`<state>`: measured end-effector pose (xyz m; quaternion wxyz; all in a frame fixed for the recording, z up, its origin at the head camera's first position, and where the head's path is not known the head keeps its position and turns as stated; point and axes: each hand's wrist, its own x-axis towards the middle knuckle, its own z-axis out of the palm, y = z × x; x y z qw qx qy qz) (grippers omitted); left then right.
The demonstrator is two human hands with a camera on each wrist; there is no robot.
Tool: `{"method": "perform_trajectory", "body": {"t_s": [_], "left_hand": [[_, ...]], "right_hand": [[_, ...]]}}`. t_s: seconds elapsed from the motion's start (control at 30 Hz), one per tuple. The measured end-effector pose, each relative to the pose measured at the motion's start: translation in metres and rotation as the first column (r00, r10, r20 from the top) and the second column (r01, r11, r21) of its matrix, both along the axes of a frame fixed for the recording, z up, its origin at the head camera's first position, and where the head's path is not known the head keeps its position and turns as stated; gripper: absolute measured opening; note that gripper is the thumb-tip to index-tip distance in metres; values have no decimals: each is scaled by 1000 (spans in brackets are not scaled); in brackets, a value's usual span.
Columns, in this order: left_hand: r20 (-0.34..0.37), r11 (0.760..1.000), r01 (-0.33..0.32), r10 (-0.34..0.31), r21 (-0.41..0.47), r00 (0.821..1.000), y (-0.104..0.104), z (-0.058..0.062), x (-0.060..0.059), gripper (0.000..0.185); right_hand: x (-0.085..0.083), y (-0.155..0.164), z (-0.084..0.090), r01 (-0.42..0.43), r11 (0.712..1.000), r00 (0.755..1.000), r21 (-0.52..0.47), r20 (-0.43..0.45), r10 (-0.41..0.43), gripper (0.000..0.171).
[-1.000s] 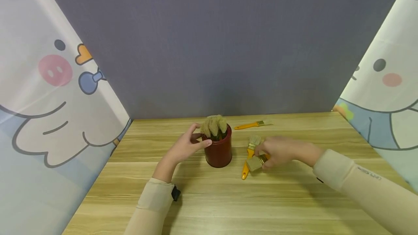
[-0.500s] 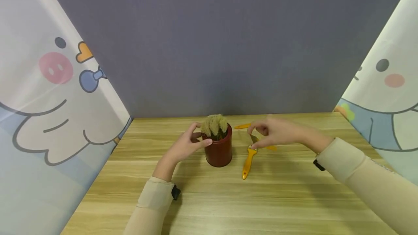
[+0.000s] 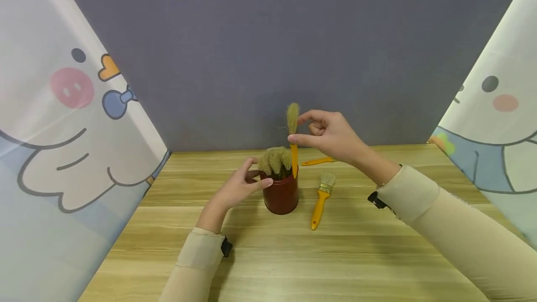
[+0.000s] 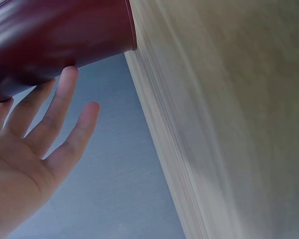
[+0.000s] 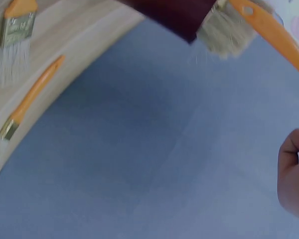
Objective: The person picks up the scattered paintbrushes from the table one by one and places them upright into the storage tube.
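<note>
A dark red cylindrical pot [image 3: 280,199] stands upright on the table, with several pale bristle heads [image 3: 274,160] showing above its rim. My left hand [image 3: 235,190] holds it at the rim, thumb in front and fingers at the left and behind. In the left wrist view, fingertips [image 4: 70,74] touch the pot's side. My right hand [image 3: 329,134] pinches a paintbrush [image 3: 295,157] near its ferrule, bristles up. Its orange handle points down, with the tip overlapping the pot's right rim in the head view. The right wrist view shows that handle [image 5: 279,40] beside the bristles in the pot.
Right of the pot, a paintbrush [image 3: 320,202] with an orange handle lies on the wooden table [image 3: 268,264]. Behind it lies a thinner one [image 3: 316,161], partly hidden by the right hand. A grey panel [image 3: 277,59] rises along the table's back edge.
My right hand has lifted a paintbrush from the table, turned it bristles up and carried it left to above the pot. My left hand has stayed at the pot.
</note>
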<state>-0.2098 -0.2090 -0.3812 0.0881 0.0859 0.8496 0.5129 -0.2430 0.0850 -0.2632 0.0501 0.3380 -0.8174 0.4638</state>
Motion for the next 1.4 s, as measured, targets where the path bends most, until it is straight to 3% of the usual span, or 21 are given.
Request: {"method": "perform_trajectory", "body": {"t_s": [0.2, 0.43, 0.7, 0.93, 1.07, 1.4], "left_hand": [[11, 1000, 6, -5, -7, 1000, 1, -1, 0, 73], [-4, 1000, 2, -2, -3, 1000, 0, 1, -1, 75], [8, 1000, 4, -4, -2, 1000, 1, 2, 0, 76], [13, 999, 35, -35, -2, 999, 4, 0, -2, 74], [-2, 999, 35, -36, -18, 999, 4, -2, -4, 77], [5, 1000, 20, -20, -13, 1000, 0, -2, -1, 78]], "right_hand": [[-1, -15, -13, 27, 999, 999, -46, -20, -28, 42], [-1, -21, -11, 44, 995, 998, -86, -34, -47, 44], [1, -26, -21, 22, 1000, 1000, -5, 4, -22, 43], [3, -21, -53, 0, 994, 999, 105, 45, -5, 40], [4, -18, -66, -4, 993, 998, 118, 65, -4, 36], [2, -21, -64, -50, 989, 996, 137, -66, 59, 38]]}}
